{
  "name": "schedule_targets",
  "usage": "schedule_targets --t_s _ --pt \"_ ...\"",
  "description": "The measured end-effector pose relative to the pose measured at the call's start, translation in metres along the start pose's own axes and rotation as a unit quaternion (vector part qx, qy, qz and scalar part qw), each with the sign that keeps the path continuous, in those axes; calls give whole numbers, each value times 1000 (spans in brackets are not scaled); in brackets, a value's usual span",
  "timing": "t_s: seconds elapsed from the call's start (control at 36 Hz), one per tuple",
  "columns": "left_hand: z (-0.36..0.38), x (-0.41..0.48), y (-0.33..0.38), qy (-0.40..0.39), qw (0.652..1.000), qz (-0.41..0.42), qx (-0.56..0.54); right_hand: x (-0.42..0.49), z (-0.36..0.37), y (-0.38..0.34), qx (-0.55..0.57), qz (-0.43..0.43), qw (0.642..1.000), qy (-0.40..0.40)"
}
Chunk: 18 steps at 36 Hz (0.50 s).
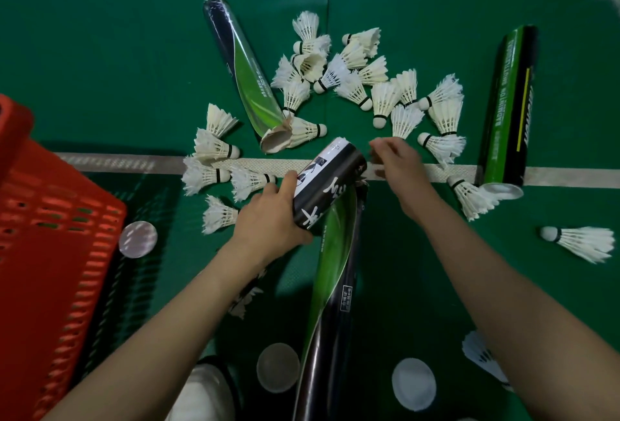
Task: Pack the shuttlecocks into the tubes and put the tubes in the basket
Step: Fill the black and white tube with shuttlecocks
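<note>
My left hand (273, 216) grips a black and white tube (327, 185), tilted with its far end pointing up and away over the white court line. My right hand (401, 165) hovers just right of that tube's far end, its fingers bent; whether it holds anything I cannot tell. Several white shuttlecocks (362, 85) lie scattered on the green floor beyond the hands. A green and black tube (332, 286) lies under the held one, running toward me. Another tube (241, 68) lies at the back left and a third (508, 108) at the right. The red basket (50, 226) stands at the left.
Round clear tube lids lie on the floor: one (137, 239) beside the basket, two (277, 367) (414, 383) near my feet. A lone shuttlecock (580, 243) lies far right, another (483, 357) by my right forearm. A white shoe (204, 390) shows at the bottom.
</note>
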<state>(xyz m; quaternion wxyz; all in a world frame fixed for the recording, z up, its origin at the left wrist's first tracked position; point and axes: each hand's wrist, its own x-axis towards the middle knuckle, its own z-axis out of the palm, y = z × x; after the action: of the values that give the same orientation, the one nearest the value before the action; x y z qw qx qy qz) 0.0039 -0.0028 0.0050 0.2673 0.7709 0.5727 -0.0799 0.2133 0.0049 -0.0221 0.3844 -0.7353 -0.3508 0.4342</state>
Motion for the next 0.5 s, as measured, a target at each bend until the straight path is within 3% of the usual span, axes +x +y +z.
schedule_targets --t_s 0.28,0.5 --pt "-3 26 0 -8 1000 1 -9 82 -16 5 -251 12 966 59" --pt "-3 40 -2 -15 1000 4 -6 111 -23 3 -345 40 937 17"
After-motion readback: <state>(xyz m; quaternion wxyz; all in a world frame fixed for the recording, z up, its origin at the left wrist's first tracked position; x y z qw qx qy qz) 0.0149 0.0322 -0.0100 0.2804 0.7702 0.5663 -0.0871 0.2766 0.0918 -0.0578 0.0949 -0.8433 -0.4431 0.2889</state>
